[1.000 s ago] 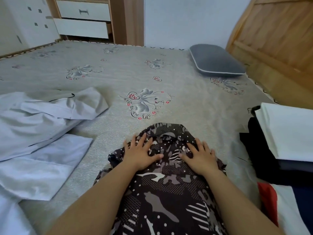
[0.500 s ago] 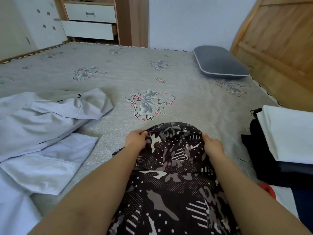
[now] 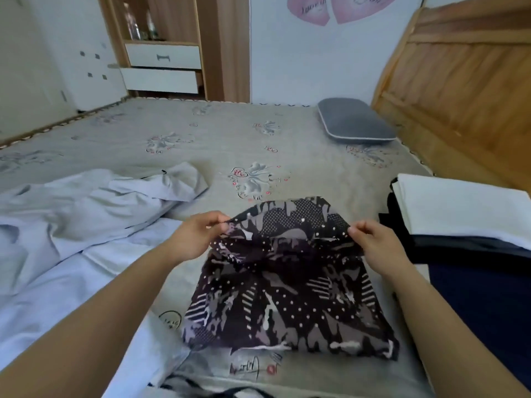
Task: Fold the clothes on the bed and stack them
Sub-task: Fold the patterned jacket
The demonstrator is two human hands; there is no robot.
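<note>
**Head view: far edge of the patterned garment lifted for a fold**

Head camera looks down at a dark patterned fabric garment with grey camouflage shapes and white dots (image 3: 287, 288), lying on the grey bed cover printed with flowers and hearts (image 3: 230, 133) directly in front of the person. The left hand (image 3: 198, 237) pinches the garment's far left corner between thumb and curled fingers, and the right hand (image 3: 373, 242) pinches the far right corner the same way. Both corners are raised off the bed while the near part of the cloth lies flat — a hold that keeps the edge taut and straight, so it can be drawn over evenly. My reading is that the far edge is about to be brought toward the near hem to halve the piece.

To the person's right sits a stack of folded clothes, with a white folded piece (image 3: 459, 208) on top of black and dark navy layers; it lies just beside the garment, probably so each finished item can be set on it without reaching. To the left, a crumpled pale blue-white shirt (image 3: 71, 214) spreads over the bed, not yet folded, so the task looks partly done.

A grey pillow with white piping (image 3: 353, 122) rests near the wooden headboard (image 3: 459, 81), well apart from the work.
</note>
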